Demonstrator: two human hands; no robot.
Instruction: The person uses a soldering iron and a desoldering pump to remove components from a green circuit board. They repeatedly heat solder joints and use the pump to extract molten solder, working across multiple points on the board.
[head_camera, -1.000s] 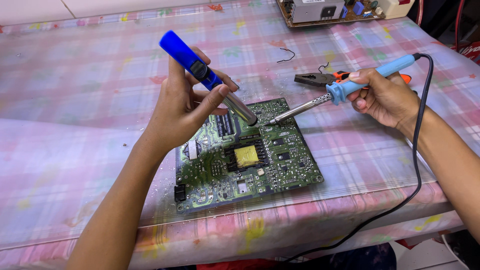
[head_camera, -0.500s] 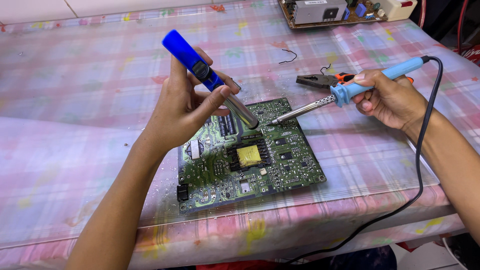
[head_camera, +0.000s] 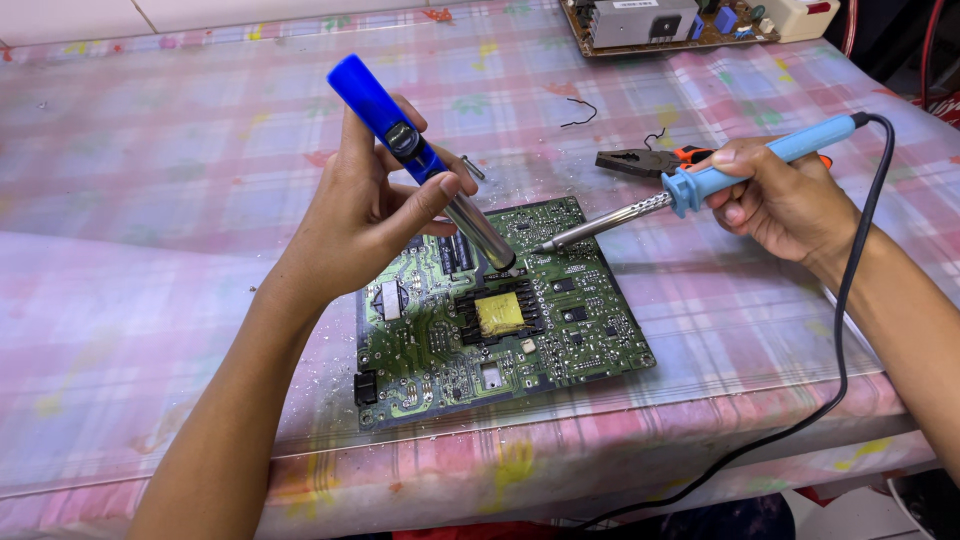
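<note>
A blue suction pump (head_camera: 420, 160) is gripped by the fingers of the left hand (head_camera: 365, 215), its metal tip set on the green circuit board (head_camera: 500, 320) lying on the counter (head_camera: 150, 200). A blue soldering iron (head_camera: 700, 180) is clasped in the right hand (head_camera: 785, 200), its tip touching the board just beside the pump. Pliers (head_camera: 640, 160) lie behind it.

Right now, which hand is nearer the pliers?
Right. The right hand, gripping the soldering iron, sits just in front of the pliers; the left hand holds the desoldering pump well away.
</note>
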